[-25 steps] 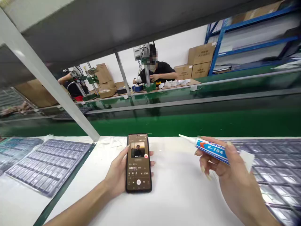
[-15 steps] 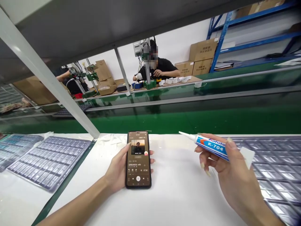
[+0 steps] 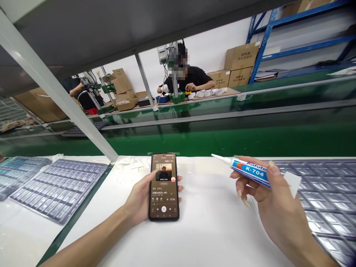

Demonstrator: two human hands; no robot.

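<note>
My left hand (image 3: 140, 196) is wrapped round a black smartphone (image 3: 164, 196) over the middle of the white-covered table, thumb at its left edge and fingertips showing at its right. A media player with a small picture and a round pause button fills the lit screen. On the right, my right hand (image 3: 278, 200) grips a blue and white glue tube (image 3: 251, 171) marked K-704 between thumb and fingers. Its long white nozzle points left, toward the phone. A small white piece (image 3: 292, 183) sticks out behind the thumb, at the tube's tail end.
Clear plastic trays with compartments lie at left (image 3: 61, 189) and right (image 3: 322, 196). A green conveyor belt (image 3: 194, 141) runs across beyond the table. A slanted metal post (image 3: 66, 96) supports the overhead shelf. Across the belt, a person (image 3: 194, 79) works at a press, near cardboard boxes (image 3: 241, 57).
Both hands keep their holds on the phone and the glue tube. The view has shifted very slightly. Across the belt, the person's hand has moved a little.
</note>
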